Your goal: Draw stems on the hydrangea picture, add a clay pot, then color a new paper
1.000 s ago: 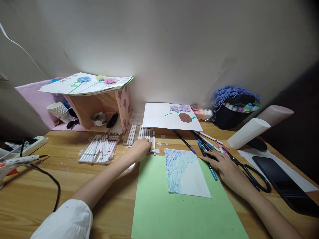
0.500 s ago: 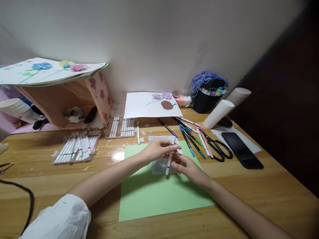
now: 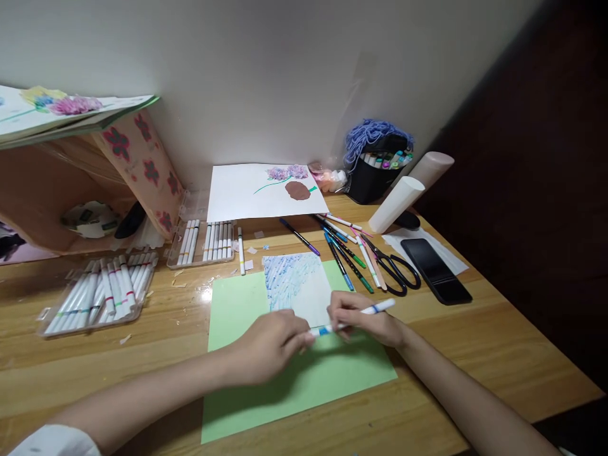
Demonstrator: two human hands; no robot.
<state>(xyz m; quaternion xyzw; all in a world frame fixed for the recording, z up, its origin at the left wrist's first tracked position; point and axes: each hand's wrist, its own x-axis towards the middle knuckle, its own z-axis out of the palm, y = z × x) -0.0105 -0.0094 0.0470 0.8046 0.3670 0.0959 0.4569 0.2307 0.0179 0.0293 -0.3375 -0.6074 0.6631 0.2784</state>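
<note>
A white marker (image 3: 381, 306) with blue bands lies nearly level between my two hands. My right hand (image 3: 363, 318) is closed around its middle. At its left end, the fingers of my left hand (image 3: 272, 345) pinch the tip or cap; which of these is hidden by the fingers. Under and behind the hands is a small white sheet (image 3: 313, 297), its upper left covered with blue and pale turquoise strokes. That sheet rests on a larger green paper (image 3: 304, 392).
Loose pens (image 3: 339, 256), black scissors (image 3: 399, 272) and a phone (image 3: 436, 271) lie to the right. Marker boxes (image 3: 97, 291) stand at left beside a pink flowered box (image 3: 142, 158). A flower picture (image 3: 237, 193) leans behind, near a black pen holder (image 3: 375, 177).
The marker has turned from nearly upright to almost level and come closer. My right hand has shifted along it. The coloured sheet is now more exposed, and the view has swung right.
</note>
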